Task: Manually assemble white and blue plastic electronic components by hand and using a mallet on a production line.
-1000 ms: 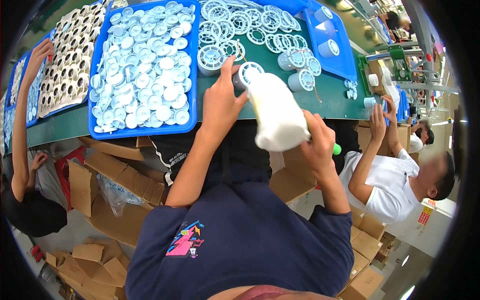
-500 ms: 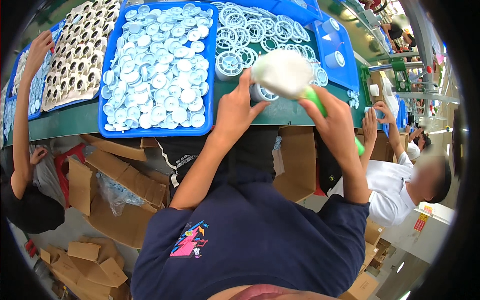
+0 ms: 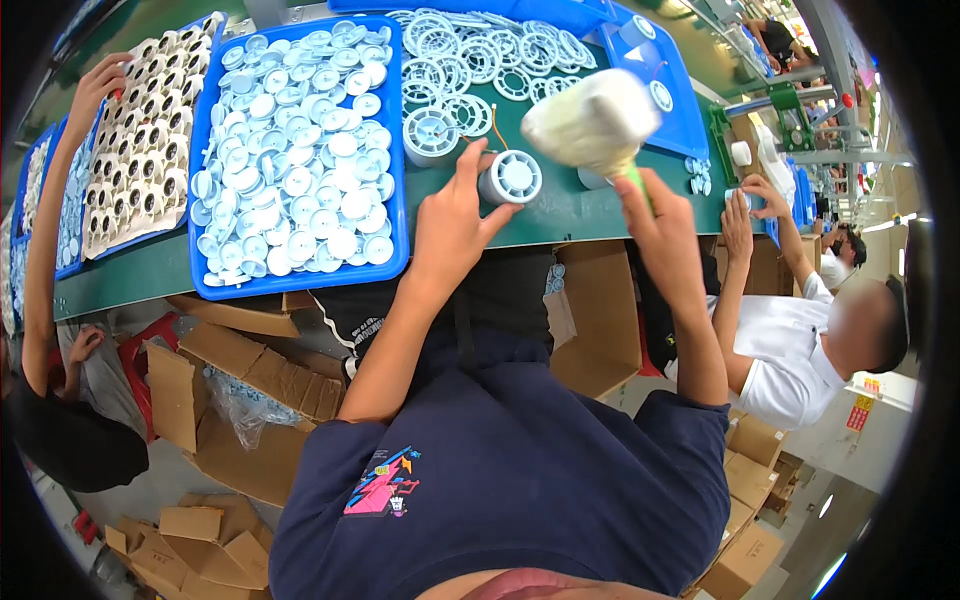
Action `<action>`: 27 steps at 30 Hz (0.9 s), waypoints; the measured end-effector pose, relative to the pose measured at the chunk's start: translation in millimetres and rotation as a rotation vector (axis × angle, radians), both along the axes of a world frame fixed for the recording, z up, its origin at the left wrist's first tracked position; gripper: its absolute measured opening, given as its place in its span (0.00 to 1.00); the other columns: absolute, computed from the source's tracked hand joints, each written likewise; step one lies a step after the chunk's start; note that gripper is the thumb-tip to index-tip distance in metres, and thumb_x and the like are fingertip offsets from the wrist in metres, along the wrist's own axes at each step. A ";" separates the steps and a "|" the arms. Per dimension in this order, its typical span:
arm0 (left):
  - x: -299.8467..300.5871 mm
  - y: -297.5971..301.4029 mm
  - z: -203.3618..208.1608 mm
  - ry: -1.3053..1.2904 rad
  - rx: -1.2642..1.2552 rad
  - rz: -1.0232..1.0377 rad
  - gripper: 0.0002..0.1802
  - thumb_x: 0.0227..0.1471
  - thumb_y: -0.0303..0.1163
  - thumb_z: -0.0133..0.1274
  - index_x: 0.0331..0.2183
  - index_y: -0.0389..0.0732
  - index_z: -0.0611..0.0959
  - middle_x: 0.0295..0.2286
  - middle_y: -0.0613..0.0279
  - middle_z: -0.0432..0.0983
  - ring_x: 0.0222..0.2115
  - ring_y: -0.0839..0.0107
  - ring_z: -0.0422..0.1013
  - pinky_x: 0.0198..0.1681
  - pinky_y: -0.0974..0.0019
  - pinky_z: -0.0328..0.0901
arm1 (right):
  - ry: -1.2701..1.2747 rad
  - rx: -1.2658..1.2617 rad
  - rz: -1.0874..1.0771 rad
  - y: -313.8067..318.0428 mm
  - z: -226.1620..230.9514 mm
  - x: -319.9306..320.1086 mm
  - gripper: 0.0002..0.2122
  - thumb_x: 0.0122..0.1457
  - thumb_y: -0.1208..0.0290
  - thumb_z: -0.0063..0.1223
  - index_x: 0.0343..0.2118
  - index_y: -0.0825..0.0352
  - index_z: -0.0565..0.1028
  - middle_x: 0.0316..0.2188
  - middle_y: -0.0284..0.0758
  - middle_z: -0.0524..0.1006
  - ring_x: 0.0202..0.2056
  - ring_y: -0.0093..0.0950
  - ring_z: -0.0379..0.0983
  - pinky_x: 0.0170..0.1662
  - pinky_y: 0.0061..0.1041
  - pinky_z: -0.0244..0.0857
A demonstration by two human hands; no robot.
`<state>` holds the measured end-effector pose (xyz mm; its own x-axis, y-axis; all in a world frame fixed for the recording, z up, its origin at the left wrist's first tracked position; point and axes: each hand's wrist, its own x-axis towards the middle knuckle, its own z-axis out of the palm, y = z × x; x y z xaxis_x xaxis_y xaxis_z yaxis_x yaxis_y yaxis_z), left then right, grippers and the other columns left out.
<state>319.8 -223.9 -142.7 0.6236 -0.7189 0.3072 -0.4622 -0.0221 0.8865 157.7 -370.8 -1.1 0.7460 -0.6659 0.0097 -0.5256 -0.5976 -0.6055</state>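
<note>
- Currently my left hand (image 3: 448, 225) is grasping a light-blue cylinder (image 3: 515, 177), thumb along its near edge and fingers around its left side.
- That cylinder is standing near the front edge of the green desk (image 3: 560, 215), its spoked end facing up toward me.
- My right hand (image 3: 660, 225) is clenching the green handle of a white-headed mallet (image 3: 590, 120), and I am holding its blurred head raised to the right of the cylinder, well apart from it.
- A second cylinder (image 3: 432, 135) is standing just beyond my left fingers, and a brown wire (image 3: 497, 128) is sticking up between the two.
- Light-blue spoked rings (image 3: 482, 60) are lying heaped farther back.
- On my left, a blue tray (image 3: 300, 284) is holding a pile of light-blue round caps (image 3: 310, 180).
- Another blue tray (image 3: 680, 128) is lying beyond the mallet, with cylinders in it.
- To my right, a co-worker in a white shirt (image 3: 775, 345) is bringing both hands together at the desk.
- Below the desk, an open cardboard box (image 3: 605, 310) is sitting.
</note>
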 end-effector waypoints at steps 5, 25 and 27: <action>4.6 3.0 2.1 0.044 0.031 0.011 0.42 0.49 0.34 0.71 0.61 0.38 0.67 0.48 0.50 0.82 0.41 0.48 0.80 0.40 0.54 0.73 | -0.041 -0.081 0.050 -8.5 -28.4 -29.9 0.13 0.66 0.64 0.60 0.41 0.72 0.79 0.24 0.44 0.75 0.25 0.32 0.70 0.32 0.32 0.65; 58.6 -321.8 99.0 -0.527 0.225 -0.274 0.39 0.44 0.43 0.67 0.54 0.33 0.74 0.49 0.35 0.75 0.47 0.39 0.76 0.51 0.47 0.72 | -0.252 -0.352 -0.064 -0.5 -122.8 -45.8 0.18 0.49 0.63 0.72 0.43 0.60 0.83 0.36 0.34 0.74 0.39 0.38 0.70 0.42 0.37 0.62; 68.6 -357.6 74.2 -0.537 0.246 -0.299 0.39 0.44 0.40 0.68 0.54 0.33 0.71 0.50 0.35 0.74 0.48 0.37 0.75 0.51 0.47 0.73 | -0.270 -0.334 -0.073 4.7 -123.6 -43.5 0.19 0.49 0.63 0.72 0.45 0.59 0.83 0.36 0.33 0.74 0.39 0.37 0.70 0.41 0.37 0.62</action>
<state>388.4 -581.5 -68.5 0.1922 -0.9260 0.3250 -0.8564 0.0035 0.5164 114.2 -366.1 -124.7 0.6384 -0.6438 0.4218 -0.4226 -0.7512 -0.5070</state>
